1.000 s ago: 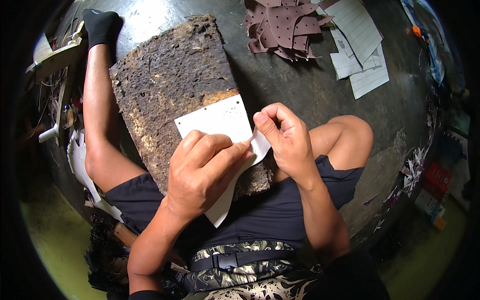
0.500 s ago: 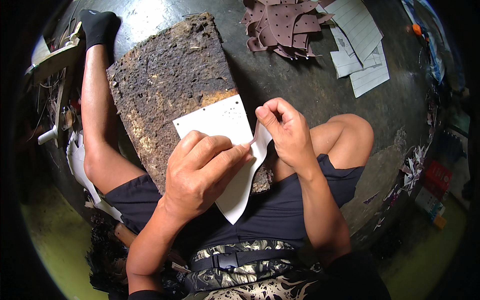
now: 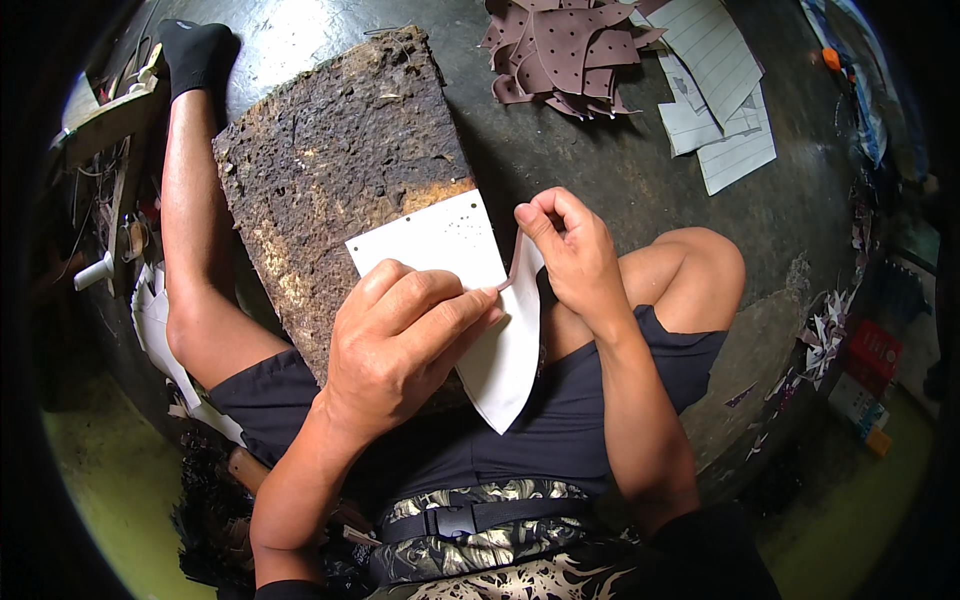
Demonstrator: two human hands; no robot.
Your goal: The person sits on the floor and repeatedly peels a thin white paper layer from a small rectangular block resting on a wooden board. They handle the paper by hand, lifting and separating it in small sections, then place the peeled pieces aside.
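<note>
Both hands are pinched on the white sheet (image 3: 470,290), left hand (image 3: 400,345) and right hand (image 3: 570,260) seemingly mid-peel over the worn board (image 3: 340,160), so next probably needs steady pulling.

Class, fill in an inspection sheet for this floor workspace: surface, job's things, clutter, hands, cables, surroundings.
Surface: dark worn floor; rough brown pitted board beside the outstretched leg.
Job's things: white pointed sheet piece, resting partly on the board.
Clutter: brown perforated cut pieces; lined white paper sheets.
Hands: left hand and right hand both pinch the sheet piece.
Cables: nothing seen.
Surroundings: scraps and small boxes at right.
</note>
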